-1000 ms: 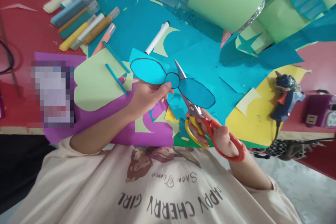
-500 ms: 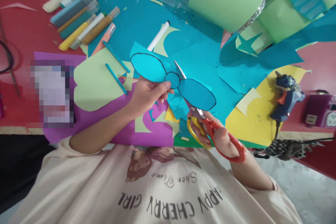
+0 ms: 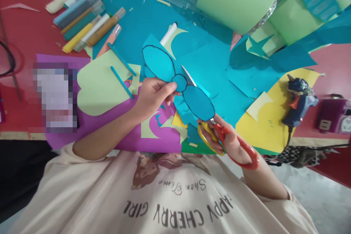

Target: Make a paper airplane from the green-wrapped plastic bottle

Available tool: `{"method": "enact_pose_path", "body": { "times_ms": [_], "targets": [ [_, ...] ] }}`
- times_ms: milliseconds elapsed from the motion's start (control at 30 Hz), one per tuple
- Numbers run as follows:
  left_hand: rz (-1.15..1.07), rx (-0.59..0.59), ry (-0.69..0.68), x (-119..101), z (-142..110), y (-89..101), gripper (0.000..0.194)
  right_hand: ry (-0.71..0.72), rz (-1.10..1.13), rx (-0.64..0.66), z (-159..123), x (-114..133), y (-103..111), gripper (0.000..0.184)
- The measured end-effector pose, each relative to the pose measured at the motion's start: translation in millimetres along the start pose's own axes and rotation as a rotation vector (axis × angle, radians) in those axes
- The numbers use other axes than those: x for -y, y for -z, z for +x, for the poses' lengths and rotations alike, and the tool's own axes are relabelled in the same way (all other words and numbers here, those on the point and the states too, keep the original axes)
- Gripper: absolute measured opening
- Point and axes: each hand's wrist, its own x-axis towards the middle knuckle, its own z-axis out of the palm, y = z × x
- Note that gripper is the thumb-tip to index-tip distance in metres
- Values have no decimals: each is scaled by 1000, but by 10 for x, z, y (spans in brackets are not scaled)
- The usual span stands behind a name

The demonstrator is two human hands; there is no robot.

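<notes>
Between thumb and fingers, my left hand (image 3: 156, 95) pinches a blue paper bow cutout (image 3: 199, 103) near its round centre. Black lines outline its two oval lobes and the middle circle. My right hand (image 3: 233, 140) is wrapped round a pair of scissors (image 3: 245, 155) with one red and one yellow handle. The right lobe covers most of the blades; one silver tip shows above the bow, beside its centre. Pale green paper (image 3: 101, 87) with a scalloped edge lies left of my left hand, two thin blue strips on it.
Several markers (image 3: 82, 14) lie at the upper left, and a white pen (image 3: 168, 33) beyond the bow. A bottle wrapped in green paper (image 3: 236, 2) lies at the back. A glue gun (image 3: 297, 102) rests on yellow paper (image 3: 260, 131) at right. Purple paper scraps (image 3: 164, 142) lie in front.
The bow has turned clockwise: its left lobe is higher and its right lobe lower, now covering the scissors' pivot. My right hand with the scissors has shifted slightly right.
</notes>
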Motion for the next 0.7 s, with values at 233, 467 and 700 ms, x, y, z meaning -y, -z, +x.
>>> {"method": "enact_pose_path", "body": {
  "times_ms": [233,467,700],
  "targets": [
    [28,-19,-4,-22,4,10,34,36,-2,10,19,76,-30,53],
    [-6,-23,-64,40,11,28,33,-7,-111,4,23,177,-29,59],
    [-13,-34,-99,59,31,43,33,-37,-188,6,-21,135,30,65]
  ]
}}
